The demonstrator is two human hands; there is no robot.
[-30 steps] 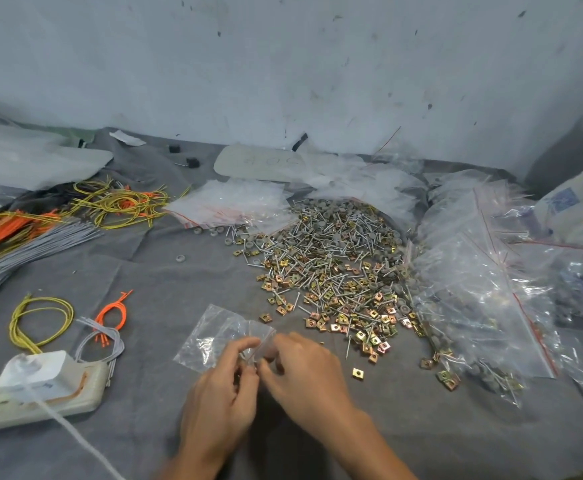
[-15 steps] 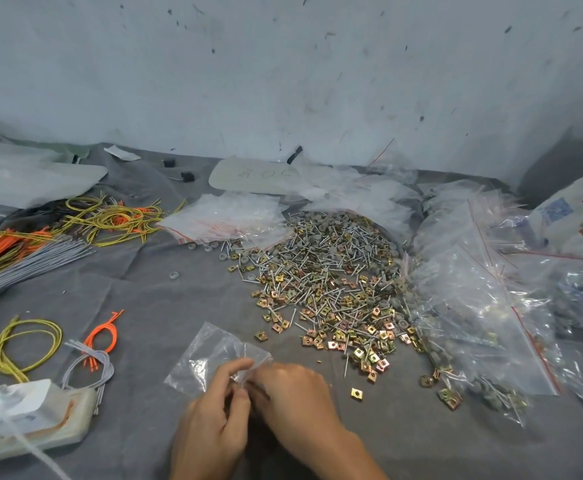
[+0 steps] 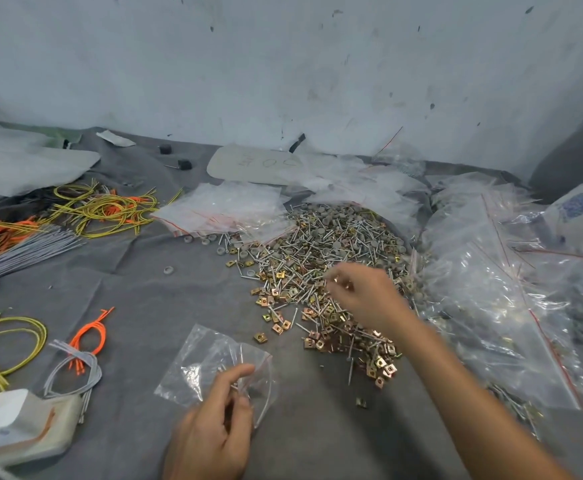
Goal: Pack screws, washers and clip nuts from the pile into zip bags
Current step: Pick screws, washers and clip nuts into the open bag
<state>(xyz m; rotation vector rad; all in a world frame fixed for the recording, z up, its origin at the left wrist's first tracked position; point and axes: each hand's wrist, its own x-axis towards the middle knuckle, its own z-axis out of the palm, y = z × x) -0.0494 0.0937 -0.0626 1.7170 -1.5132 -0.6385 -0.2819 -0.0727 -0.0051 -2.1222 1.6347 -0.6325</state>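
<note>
A clear zip bag (image 3: 200,367) lies on the grey cloth near the front. My left hand (image 3: 214,427) pinches its open edge between thumb and fingers. A big pile of screws, grey washers and gold clip nuts (image 3: 318,265) spreads across the middle. My right hand (image 3: 363,292) is stretched over the pile, its fingertips pinching a small piece that looks like a clip nut; motion blur hides the detail. A single loose clip nut (image 3: 362,402) lies near the front, apart from the pile.
Filled zip bags (image 3: 491,289) are heaped at the right. Empty bags (image 3: 220,209) lie behind the pile. Yellow, orange and grey cable ties (image 3: 75,216) cover the left side, with small bundles (image 3: 85,344) nearer. A white power strip (image 3: 16,427) sits front left.
My right hand left the bag and reached forward over the pile. My left hand stays on the bag's edge. The camera has tilted slightly.
</note>
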